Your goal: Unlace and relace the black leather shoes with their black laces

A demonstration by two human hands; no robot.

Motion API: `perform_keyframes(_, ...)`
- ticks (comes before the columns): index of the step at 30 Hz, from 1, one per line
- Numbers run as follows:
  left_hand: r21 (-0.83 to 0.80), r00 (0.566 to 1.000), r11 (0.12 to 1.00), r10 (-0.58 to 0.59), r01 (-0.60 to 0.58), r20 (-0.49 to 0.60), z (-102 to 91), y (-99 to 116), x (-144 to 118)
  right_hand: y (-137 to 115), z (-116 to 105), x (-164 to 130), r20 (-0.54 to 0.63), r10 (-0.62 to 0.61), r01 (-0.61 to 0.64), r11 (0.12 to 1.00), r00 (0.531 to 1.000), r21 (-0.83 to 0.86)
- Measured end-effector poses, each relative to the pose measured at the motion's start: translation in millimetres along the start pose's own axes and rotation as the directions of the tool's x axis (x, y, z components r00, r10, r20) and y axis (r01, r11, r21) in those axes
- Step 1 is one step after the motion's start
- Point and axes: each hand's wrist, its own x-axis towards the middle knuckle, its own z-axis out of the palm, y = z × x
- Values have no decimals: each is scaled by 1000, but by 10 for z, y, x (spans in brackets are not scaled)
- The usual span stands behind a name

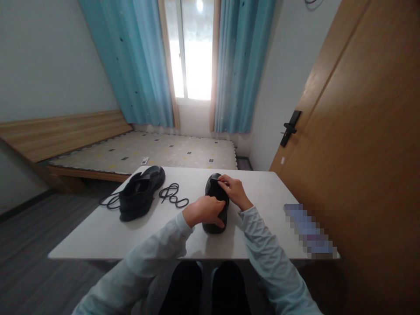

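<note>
L hand [204, 211] is curled over the near half of a black shoe [215, 192], fingers wrapped down its side, holding it flat on the white table [269, 210]. R hand [233, 190] sits at the shoe's far end, approx 1 o'clock from the L hand, thumb and forefinger pinched shut on what looks like a thin black lace end at the top of the shoe; too small to be sure it's a lace. Shoe points away from the person, toe toward 12 o'clock, roughly mid-table.

At 9–10 o'clock from that shoe lies a loose coil of black lace [173, 195], near but not touching it. Just past the coil, further toward 9, is a second black shoe [141, 192], lying angled, w/ another lace [110, 201] trailing off its left side toward the table edge.

At 3–4 o'clock, near the table's right edge, a blurred flat object [308, 229]. Beyond the table: a low bed [147, 151] at 11 o'clock, blue curtains [131, 61] and a bright window [192, 48] at 12, a wooden door [367, 144] at 2–3.
</note>
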Motion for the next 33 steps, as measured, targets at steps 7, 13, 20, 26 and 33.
perform_keyframes(7, -8, 1000, 1000, -19, 19, 1, -13, 43, 0, -16, -7, -5, 5, -23, 23, 1000, 1000, -9)
perform_keyframes(13, -23, 1000, 1000, 15, -15, -21, -9, 56, -47, -68, -60, 5, 70, -49, 52, 998, 996, -32)
perform_keyframes(20, -118, 989, 991, 41, -58, -141, 106, -26, -75, -83, -73, 9, 167, -103, 97, 994, 981, 40)
perform_keyframes(26, -320, 956, 937, 39, -136, -292, 135, -118, -254, -63, -28, -6, 203, -134, 135, 991, 970, 6)
perform_keyframes(33, -561, 807, 827, -345, 21, -478, 48, -572, -433, -88, -58, -8, 258, -151, 168, 985, 954, -45)
